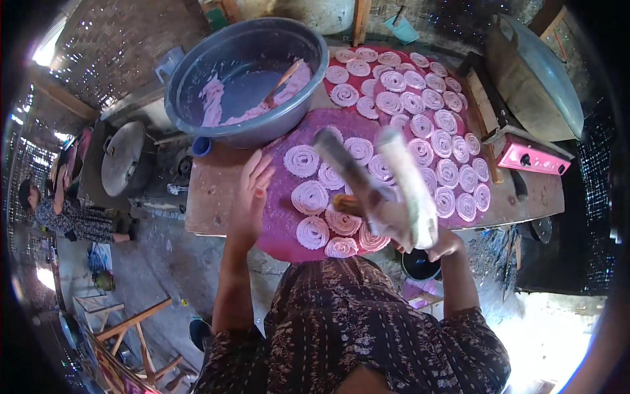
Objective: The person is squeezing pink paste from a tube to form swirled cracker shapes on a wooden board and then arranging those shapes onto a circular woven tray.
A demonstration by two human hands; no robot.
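My right hand is closed on the near end of a wooden dough press, pale and blurred, with two long arms held up over the mats. Its fingers are partly hidden by the press. My left hand is raised at the left edge of the nearer mat, fingers stretched out, holding nothing. Beneath the press lies a pink-purple round mat bearing several pink ridged dough coils. Some coils are hidden behind the press.
A large grey-blue basin with pink dough and a wooden spatula stands at the back left. Another coil-covered mat lies behind. At right are a pink-fronted stove and big metal pan. Someone is at far left.
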